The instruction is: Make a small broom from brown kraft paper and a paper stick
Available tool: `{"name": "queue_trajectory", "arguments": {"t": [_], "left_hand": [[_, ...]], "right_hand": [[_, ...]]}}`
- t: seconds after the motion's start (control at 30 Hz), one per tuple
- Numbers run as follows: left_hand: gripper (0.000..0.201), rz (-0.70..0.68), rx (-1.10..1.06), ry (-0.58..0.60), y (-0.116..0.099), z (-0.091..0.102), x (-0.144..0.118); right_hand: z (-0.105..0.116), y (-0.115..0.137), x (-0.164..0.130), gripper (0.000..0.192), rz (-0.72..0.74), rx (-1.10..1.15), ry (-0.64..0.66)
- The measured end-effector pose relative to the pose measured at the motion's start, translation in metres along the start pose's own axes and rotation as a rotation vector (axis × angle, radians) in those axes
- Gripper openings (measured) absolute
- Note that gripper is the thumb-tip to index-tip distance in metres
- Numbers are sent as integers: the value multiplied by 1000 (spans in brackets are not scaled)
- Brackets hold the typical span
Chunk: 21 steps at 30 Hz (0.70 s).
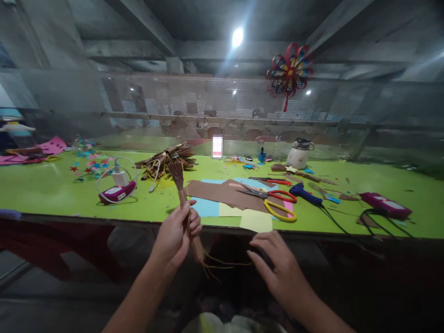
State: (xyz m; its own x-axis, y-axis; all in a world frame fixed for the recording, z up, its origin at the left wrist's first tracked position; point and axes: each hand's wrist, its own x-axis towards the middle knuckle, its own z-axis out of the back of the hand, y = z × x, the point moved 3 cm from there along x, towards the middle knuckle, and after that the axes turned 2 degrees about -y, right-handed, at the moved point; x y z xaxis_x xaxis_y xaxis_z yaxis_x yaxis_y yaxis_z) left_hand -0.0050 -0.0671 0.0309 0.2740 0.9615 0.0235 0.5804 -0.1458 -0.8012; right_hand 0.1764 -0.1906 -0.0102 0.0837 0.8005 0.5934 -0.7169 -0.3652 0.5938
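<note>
Before green table (52, 189), left hand (175, 236) grips paper stick (185, 206)

Green table (52, 189), mesh wall (208, 101), ceiling lamp (237, 37)

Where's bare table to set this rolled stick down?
Bare green lies left of the pink charger, and right of centre between the blue glue gun and the magenta box. Paper sheets and scissors crowd the middle.

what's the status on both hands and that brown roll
Left hand shut on brown fringed paper roll, upright. Right hand open, below table edge. Scissors on paper sheets ahead.
</note>
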Motion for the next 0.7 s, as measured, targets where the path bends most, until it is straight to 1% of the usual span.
{"name": "queue_trajectory", "arguments": {"t": [0.07, 0.13, 0.23, 0.27, 0.33, 0.43, 0.5, 0.6, 0.7], "left_hand": [[10, 69, 48, 47, 0, 1, -2], [10, 171, 84, 111, 10, -3, -8], [15, 330, 139, 234, 32, -14, -18], [16, 382, 158, 283, 38, -18, -21], [16, 461, 194, 377, 46, -25, -25], [18, 493, 222, 473, 45, -32, -28], [20, 486, 221, 510, 42, -35, -28], [21, 479, 218, 550, 41, -38, -28], [20, 475, 208, 553, 47, -39, -27]], "right_hand": [[17, -11, 3, 15, 40, -90, -23], [25, -15, 9, 15, 60, -99, 11], [25, -11, 22, 13, 35, 11, 50], [22, -10, 27, 14, 1, 66, 51], [15, -9, 39, 20, -113, 210, 55], [1, -13, 55, 30, -342, 506, 104], [-7, -14, 62, 35, -443, 710, 127], [-10, -8, 70, 36, -478, 958, 116], [-8, -1, 76, 38, -491, 1088, 98]]}}
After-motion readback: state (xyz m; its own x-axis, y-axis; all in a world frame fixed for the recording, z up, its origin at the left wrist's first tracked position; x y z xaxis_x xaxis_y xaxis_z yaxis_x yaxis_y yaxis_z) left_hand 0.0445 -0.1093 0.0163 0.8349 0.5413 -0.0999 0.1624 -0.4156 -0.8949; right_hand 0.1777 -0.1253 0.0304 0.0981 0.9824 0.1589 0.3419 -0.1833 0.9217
